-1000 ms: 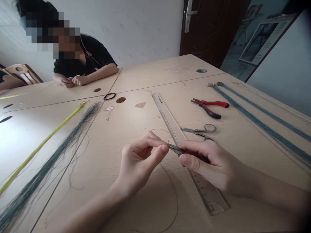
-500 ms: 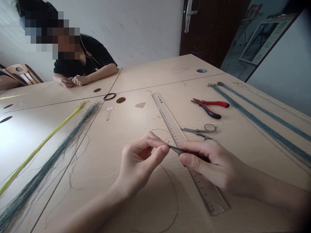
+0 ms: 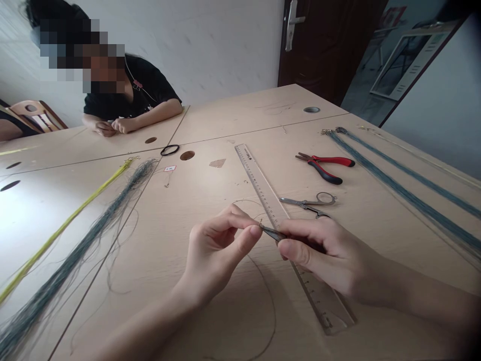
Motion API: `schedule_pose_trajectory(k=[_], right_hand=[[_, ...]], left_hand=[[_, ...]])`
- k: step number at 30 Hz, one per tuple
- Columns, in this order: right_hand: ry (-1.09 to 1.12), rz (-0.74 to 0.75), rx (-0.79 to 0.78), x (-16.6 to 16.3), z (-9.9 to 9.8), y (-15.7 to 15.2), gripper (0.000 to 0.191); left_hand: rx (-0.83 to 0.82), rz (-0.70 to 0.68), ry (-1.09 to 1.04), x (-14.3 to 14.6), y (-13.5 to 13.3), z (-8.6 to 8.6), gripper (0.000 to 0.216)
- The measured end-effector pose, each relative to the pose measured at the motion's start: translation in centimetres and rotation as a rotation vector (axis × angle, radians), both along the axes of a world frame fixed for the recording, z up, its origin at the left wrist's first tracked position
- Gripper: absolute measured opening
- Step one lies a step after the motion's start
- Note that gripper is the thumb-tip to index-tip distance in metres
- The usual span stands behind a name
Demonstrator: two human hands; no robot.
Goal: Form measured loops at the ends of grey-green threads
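a: far left, go.
b: yellow thread bundle (image 3: 75,219), slanting from the left edge up to the centre-left. just beside it, a loose grey-blue thread bundle (image 3: 84,243), stray strands hanging off.
a: upper left?
b: co-worker (image 3: 154,82) in a black top, forearms on the table, hands close together. below that, a black band (image 3: 162,151) and a small tag (image 3: 170,168) with a red border.
a: centre, left hand?
b: left hand (image 3: 218,245), thumb and forefinger pinched on a tiny bit (image 3: 260,221). bit pokes up from the fingertips, too small to identify.
a: and the thin cord?
b: thin cord (image 3: 274,306) curves round at bottom centre, below the hands. can't tell where its upper end goes.
a: next.
b: slim metal tool (image 3: 273,233), tip right at the left fingertips. can't tell if its jaws are closed. clear ruler (image 3: 265,190) lies on the table, running diagonally under it.
a: right hand?
b: right hand (image 3: 330,255), right of centre, fingers clamped on the tool. scissors (image 3: 302,203) just above it, red-and-black pliers (image 3: 312,159) higher up.
a: far right?
b: two blue-green bundles (image 3: 398,186), slanting down to the right edge.
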State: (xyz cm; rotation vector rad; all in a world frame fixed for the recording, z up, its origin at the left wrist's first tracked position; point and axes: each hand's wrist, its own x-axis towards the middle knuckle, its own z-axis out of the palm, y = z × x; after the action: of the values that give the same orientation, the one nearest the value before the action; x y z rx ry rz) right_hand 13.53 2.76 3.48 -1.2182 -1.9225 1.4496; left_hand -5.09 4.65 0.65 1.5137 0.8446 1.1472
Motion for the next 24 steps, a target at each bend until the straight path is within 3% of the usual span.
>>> schedule_pose_trajectory(k=[16, 24], right_hand=[[0.027, -0.006, -0.002, -0.09, 0.16, 0.03, 0.03], [0.123, -0.085, -0.078, 0.21, -0.18, -0.13, 0.036]], left_hand=[[0.029, 0.019, -0.003, -0.07, -0.13, 0.1, 0.012], [-0.002, 0.044, -0.057, -0.28, 0.23, -0.29, 0.014]])
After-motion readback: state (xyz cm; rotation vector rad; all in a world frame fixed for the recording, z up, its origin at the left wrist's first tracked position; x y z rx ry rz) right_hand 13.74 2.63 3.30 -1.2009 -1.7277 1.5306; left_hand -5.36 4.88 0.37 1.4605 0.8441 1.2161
